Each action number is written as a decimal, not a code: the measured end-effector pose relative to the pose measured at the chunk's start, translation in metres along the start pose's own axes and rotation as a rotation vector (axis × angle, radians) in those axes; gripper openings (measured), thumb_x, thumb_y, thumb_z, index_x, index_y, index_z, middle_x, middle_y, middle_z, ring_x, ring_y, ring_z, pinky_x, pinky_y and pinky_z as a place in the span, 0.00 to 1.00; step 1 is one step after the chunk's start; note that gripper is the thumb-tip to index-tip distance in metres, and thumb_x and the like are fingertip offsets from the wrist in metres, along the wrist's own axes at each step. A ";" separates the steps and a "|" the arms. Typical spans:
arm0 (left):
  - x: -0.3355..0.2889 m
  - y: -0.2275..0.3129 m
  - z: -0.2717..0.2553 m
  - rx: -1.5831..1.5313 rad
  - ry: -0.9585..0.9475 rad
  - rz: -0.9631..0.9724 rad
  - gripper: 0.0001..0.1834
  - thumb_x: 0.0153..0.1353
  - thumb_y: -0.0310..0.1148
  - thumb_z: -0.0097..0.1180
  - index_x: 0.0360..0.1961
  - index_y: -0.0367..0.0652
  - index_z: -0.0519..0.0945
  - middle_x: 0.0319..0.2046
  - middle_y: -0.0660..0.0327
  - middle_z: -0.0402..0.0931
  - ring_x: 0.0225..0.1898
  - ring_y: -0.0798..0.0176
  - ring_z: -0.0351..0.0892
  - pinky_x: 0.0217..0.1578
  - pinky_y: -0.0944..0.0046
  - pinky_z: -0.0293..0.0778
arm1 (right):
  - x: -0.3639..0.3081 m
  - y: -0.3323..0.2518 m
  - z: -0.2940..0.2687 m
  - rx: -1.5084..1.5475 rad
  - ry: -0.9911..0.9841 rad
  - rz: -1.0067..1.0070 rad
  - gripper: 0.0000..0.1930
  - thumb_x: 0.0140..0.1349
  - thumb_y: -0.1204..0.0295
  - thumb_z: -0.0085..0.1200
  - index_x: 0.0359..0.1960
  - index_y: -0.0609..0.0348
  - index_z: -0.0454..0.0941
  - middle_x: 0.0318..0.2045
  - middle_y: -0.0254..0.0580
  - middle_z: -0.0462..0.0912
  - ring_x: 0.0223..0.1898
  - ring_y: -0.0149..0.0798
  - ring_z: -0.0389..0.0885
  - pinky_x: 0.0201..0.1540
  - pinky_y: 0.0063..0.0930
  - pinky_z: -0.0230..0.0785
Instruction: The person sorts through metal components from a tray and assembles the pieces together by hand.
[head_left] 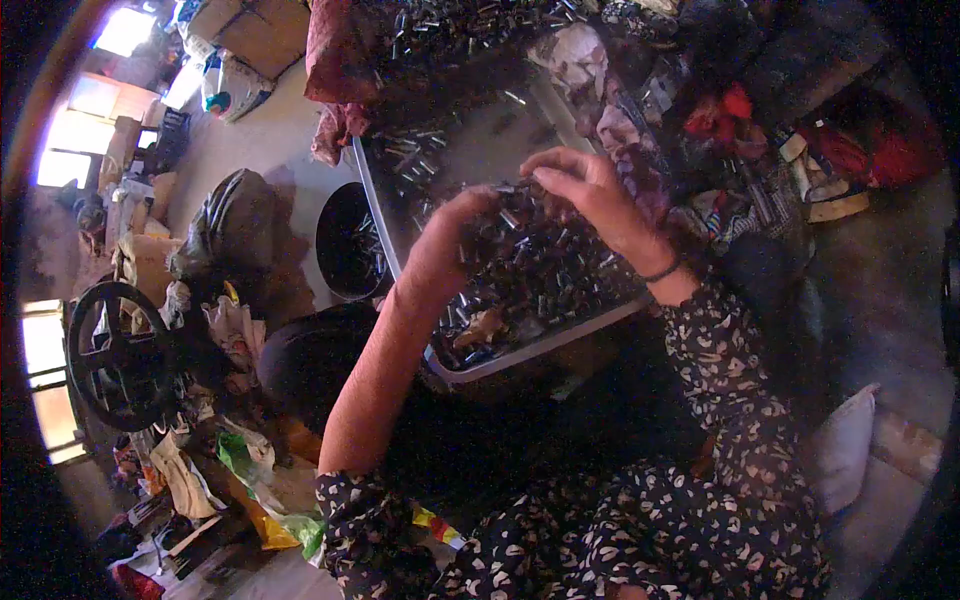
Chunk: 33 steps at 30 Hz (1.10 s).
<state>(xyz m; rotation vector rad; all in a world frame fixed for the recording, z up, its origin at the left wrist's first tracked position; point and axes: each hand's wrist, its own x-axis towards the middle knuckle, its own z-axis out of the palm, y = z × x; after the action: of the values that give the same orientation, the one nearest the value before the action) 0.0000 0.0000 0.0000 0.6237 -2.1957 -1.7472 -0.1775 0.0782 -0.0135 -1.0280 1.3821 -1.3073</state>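
My left hand hovers over a wide tray with a pale rim, its fingers bent and drawn together. Motion blurs it. A small dark bit shows at its fingertips, too unclear to name. Close by on the right is my right hand, also above the tray. Its thumb and forefinger curve toward the left hand with a gap between them, and nothing shows in that gap. Beneath both hands lies a heap of small shiny cylindrical metal pieces mixed with dark bits.
Left of the tray stands a dark round bucket with similar metal pieces inside. More pieces lie in a pile beyond the tray. Crumpled cloth and plastic border its right side. A steering-wheel-like black wheel and a stuffed sack are farther left.
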 end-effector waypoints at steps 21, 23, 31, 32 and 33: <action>0.009 -0.014 -0.005 -0.307 0.238 -0.309 0.09 0.54 0.31 0.47 0.32 0.36 0.73 0.26 0.63 0.72 0.25 0.74 0.72 0.26 0.74 0.69 | 0.010 0.002 0.012 -0.258 0.084 -0.148 0.10 0.56 0.70 0.47 0.33 0.66 0.74 0.28 0.31 0.76 0.27 0.19 0.69 0.29 0.14 0.62; 0.009 -0.016 -0.005 -0.213 0.266 -0.328 0.11 0.52 0.32 0.49 0.33 0.35 0.73 0.25 0.63 0.73 0.24 0.73 0.72 0.24 0.74 0.68 | 0.011 0.004 0.012 -0.191 0.086 -0.160 0.10 0.55 0.69 0.49 0.33 0.65 0.75 0.26 0.31 0.76 0.26 0.20 0.68 0.29 0.13 0.61; 0.009 -0.001 -0.006 -0.159 0.292 -0.376 0.14 0.52 0.35 0.51 0.35 0.34 0.74 0.23 0.63 0.74 0.21 0.72 0.71 0.22 0.74 0.67 | 0.013 0.012 0.007 -0.051 0.060 -0.066 0.12 0.53 0.65 0.52 0.32 0.63 0.75 0.23 0.29 0.75 0.24 0.19 0.68 0.27 0.13 0.60; 0.009 -0.001 -0.007 -0.156 0.281 -0.394 0.14 0.52 0.35 0.51 0.36 0.34 0.74 0.23 0.62 0.74 0.21 0.72 0.71 0.22 0.74 0.67 | 0.012 0.010 0.007 -0.085 0.057 -0.102 0.13 0.53 0.65 0.52 0.32 0.63 0.75 0.23 0.28 0.75 0.23 0.19 0.68 0.26 0.13 0.60; 0.009 -0.002 -0.008 -0.156 0.283 -0.395 0.14 0.52 0.35 0.51 0.36 0.34 0.74 0.23 0.62 0.74 0.21 0.72 0.71 0.22 0.74 0.67 | 0.011 0.009 0.008 -0.085 0.055 -0.102 0.13 0.53 0.65 0.52 0.32 0.63 0.75 0.23 0.28 0.75 0.23 0.19 0.68 0.26 0.13 0.60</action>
<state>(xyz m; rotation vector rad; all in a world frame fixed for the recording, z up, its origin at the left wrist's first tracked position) -0.0036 -0.0116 -0.0002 1.2471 -1.8137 -1.8477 -0.1720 0.0664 -0.0235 -1.1397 1.4532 -1.3702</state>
